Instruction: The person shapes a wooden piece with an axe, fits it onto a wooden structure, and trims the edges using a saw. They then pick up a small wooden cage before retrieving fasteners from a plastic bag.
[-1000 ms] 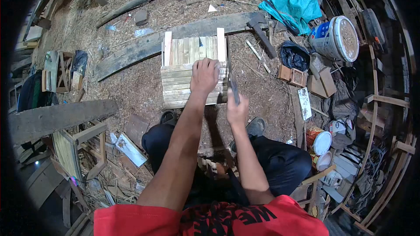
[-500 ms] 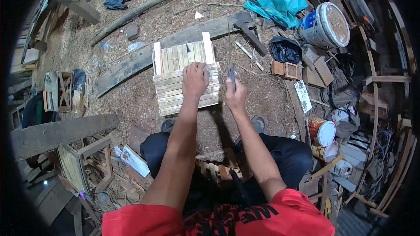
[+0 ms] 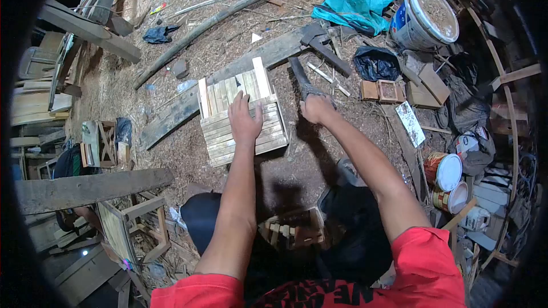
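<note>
A small box-like piece of pale wooden slats (image 3: 242, 140) lies tilted on the ground in front of me, with two paler uprights at its far end. My left hand (image 3: 245, 125) lies flat on its slats, fingers spread. Just right of the box, my right hand (image 3: 317, 108) is closed round the handle of what looks like a handsaw (image 3: 305, 80). Its dark blade points away from me, apart from the box. The handle is hidden in my fist, and I cannot make out teeth.
Behind the box lies a long grey plank (image 3: 228, 60), with a dark hammer-shaped tool (image 3: 328, 51) near its end. A white bucket (image 3: 419, 23) and a teal sheet (image 3: 357, 0) are at the far right. Between my legs sits a box of wood pieces (image 3: 291, 231).
My right hand has moved slightly right and away from me, turning the blade from edge-on to show its flat side. My left hand has slid a little nearer, fingers now more spread.
</note>
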A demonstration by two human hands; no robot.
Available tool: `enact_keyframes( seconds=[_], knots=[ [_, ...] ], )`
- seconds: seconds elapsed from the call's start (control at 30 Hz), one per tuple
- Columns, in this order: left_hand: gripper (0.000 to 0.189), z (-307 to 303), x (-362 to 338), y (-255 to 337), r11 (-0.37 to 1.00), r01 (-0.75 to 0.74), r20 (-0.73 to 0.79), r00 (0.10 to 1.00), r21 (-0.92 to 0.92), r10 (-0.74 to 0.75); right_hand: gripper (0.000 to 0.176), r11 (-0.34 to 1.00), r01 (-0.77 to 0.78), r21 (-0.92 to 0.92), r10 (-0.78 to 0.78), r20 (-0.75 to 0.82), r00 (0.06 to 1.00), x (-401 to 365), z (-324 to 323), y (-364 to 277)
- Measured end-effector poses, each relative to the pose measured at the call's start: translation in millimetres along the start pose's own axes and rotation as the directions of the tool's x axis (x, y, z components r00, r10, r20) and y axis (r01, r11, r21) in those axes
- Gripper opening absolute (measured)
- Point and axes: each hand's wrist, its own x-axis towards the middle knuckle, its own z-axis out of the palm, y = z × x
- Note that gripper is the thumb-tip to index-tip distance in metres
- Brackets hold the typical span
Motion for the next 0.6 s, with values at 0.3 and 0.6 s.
enact_keyframes(
  seconds=[0.3,0.6],
  knots=[
    [0.041,4.1,3.7,-0.8,0.999,-0.018,0.047,0.999,0.045,0.016,0.038,0.998,-0.062,-0.01,0.061,-0.054,0.997,-14.9,84.5,80.0],
    [0.016,50.1,42.7,79.7,0.943,-0.083,-0.167,0.985,-0.323,0.029,0.029,0.994,-0.081,0.078,0.092,-0.151,0.984,-28.7,111.0,153.3]
  ],
)
